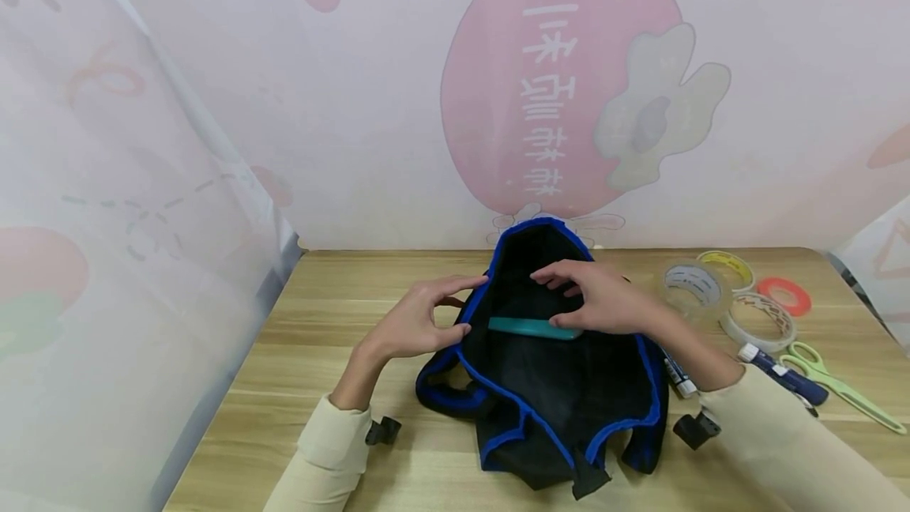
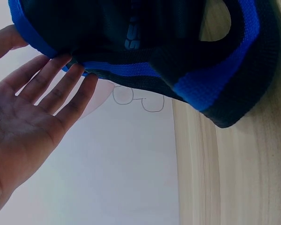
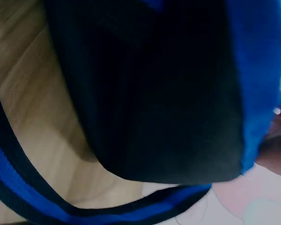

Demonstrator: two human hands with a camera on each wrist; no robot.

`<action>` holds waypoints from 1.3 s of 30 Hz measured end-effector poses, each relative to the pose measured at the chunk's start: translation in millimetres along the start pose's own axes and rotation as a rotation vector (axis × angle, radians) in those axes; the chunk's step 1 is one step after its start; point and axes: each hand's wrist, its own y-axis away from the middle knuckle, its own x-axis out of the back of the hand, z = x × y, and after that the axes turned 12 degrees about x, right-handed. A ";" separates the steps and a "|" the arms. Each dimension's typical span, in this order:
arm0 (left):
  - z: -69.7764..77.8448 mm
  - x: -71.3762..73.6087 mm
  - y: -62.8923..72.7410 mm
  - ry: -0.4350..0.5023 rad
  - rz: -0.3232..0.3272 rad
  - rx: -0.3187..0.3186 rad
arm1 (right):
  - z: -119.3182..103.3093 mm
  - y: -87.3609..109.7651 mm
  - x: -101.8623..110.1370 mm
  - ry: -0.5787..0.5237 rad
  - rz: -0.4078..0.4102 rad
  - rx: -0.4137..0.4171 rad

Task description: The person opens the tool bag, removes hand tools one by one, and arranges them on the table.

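Observation:
A black bag (image 1: 569,393) with blue edging lies on the table, its mouth spread wide. My left hand (image 1: 419,321) touches the blue edge at the left, thumb and forefinger apart; the left wrist view shows the long fingers (image 2: 44,83) nearly straight against the edge. Inside the bag lies a flat teal bar (image 1: 526,328), its kind unclear. Over the bag's inside hovers my right hand (image 1: 611,303), fingers loosely bent, with the thumb beside the bar's right end. In the right wrist view the bag (image 3: 178,117) hides nearly all of that hand.
To the right lie a clear tape roll (image 1: 693,287), a yellow-cored roll (image 1: 728,269), a white roll (image 1: 759,322) and a red ring (image 1: 784,296). Nearer are a dark blue tube (image 1: 782,374), green scissors (image 1: 832,382) and a marker-like tube (image 1: 680,376). A printed curtain stands behind.

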 end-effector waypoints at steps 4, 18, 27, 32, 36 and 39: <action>0.2 -0.2 0.2 0.004 -0.001 -0.001 | 7.4 -7.1 -9.7 -0.013 -0.052 0.010; -0.3 0.6 -0.2 0.009 -0.002 -0.004 | 28.5 -22.7 -38.3 -0.084 -0.125 -0.035; 0.0 -0.5 0.5 0.008 -0.001 -0.011 | 32.4 -22.9 -54.8 0.032 -0.157 -0.116; 1.4 -0.6 0.9 0.005 0.002 -0.012 | 32.1 -21.1 -63.8 0.076 -0.165 -0.153; 1.7 -0.5 0.3 0.001 0.002 -0.002 | 29.3 -20.9 -67.9 0.093 -0.162 -0.149; 1.8 -0.9 -0.2 -0.001 0.000 0.005 | 25.8 -20.9 -68.7 0.093 -0.170 -0.154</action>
